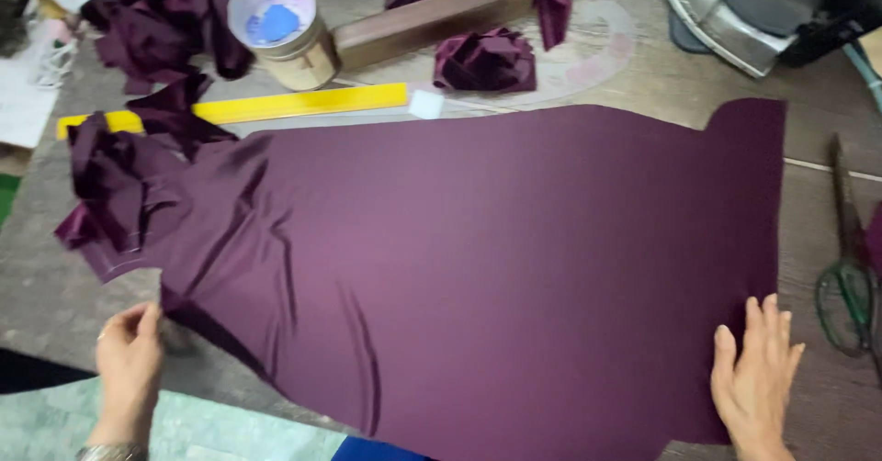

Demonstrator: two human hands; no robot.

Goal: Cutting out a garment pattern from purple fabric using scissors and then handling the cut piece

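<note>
On worktop, purple fabric spread between hands — right hand flat, open grip pressing its corner; left hand pinching near edge, fingertips hard to see. Scissors just beyond right hand, cut off.

Both hands, left hand and right hand, touch purple fabric.
</note>
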